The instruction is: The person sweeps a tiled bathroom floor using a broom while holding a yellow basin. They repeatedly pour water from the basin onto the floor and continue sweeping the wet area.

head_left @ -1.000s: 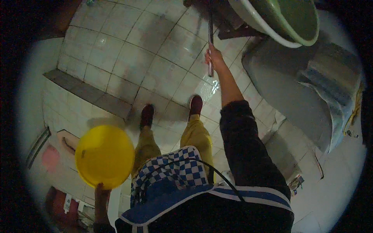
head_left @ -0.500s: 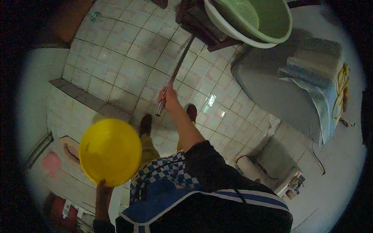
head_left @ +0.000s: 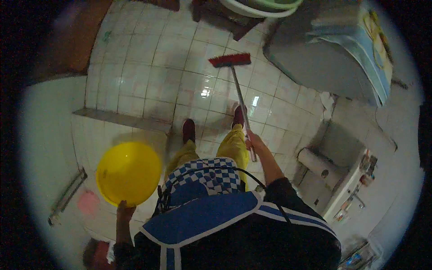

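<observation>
Low on the left, my left hand [head_left: 125, 210] is closed on the near rim of a round yellow basin [head_left: 129, 174]. The basin hangs beside my left leg, and no contents show in it. With my right hand [head_left: 254, 142] I grip the upper handle of a long-handled floor brush [head_left: 238, 87], in front of my right thigh. Its handle slants away past my right shoe. At the far end, the wide head with red bristles lies at the tiled floor, in front of my feet.
A dark wooden stand [head_left: 240, 30] with green and white tubs [head_left: 274, 11] is at the far edge. To the right stands a large grey covered block [head_left: 310, 58], with a sink counter [head_left: 342, 191] nearer me. A low tiled ledge [head_left: 121, 119] runs along the left.
The brush has come back toward me and right, and its red head now shows clear of the stand. My right arm has drawn in. The view has shifted; the basin stays in my left hand.
</observation>
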Demonstrator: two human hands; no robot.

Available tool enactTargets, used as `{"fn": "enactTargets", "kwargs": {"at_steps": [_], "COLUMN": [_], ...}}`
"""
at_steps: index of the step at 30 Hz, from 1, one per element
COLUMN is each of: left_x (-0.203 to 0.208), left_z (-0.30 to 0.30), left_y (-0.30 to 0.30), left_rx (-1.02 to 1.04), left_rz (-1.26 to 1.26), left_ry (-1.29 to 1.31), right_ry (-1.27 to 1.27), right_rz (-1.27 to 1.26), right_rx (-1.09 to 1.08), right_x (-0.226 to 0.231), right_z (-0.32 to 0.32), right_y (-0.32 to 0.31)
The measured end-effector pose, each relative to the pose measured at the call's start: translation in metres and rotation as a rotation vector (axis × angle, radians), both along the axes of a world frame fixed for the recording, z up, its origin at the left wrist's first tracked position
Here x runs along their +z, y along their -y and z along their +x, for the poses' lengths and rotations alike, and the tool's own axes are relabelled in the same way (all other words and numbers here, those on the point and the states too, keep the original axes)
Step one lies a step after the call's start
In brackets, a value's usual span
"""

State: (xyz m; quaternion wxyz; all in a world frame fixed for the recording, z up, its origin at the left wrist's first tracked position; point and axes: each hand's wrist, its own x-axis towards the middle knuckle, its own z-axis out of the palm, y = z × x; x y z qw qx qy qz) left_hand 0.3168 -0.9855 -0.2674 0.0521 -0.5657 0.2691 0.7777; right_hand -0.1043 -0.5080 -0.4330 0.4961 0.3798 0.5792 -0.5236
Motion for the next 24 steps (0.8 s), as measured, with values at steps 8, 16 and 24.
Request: {"fn": "enactTargets", "kwargs": {"at_steps": [8, 16, 24], "left_x": [-0.032, 0.006, 0.065], "left_z": [0.052, -0.005, -0.120], "left_y": [0.058, 0.038, -0.047], "left_rx": [0.018, -0.115, -0.240], "left_rz": [0.144, 0.155, -0.017], "left_ry": [0.093, 0.248, 0.319], "right_ry": [0.029, -0.368, -0.305], "right_rz": [0.211, -0.007, -0.192], "right_rx": [0.116, 0.253, -0.170], "right_x": [0.119, 0.046, -0.017], "right_z": [0.036, -0.057, -0.028], "right_y": [-0.123, -0.083, -0.154]}}
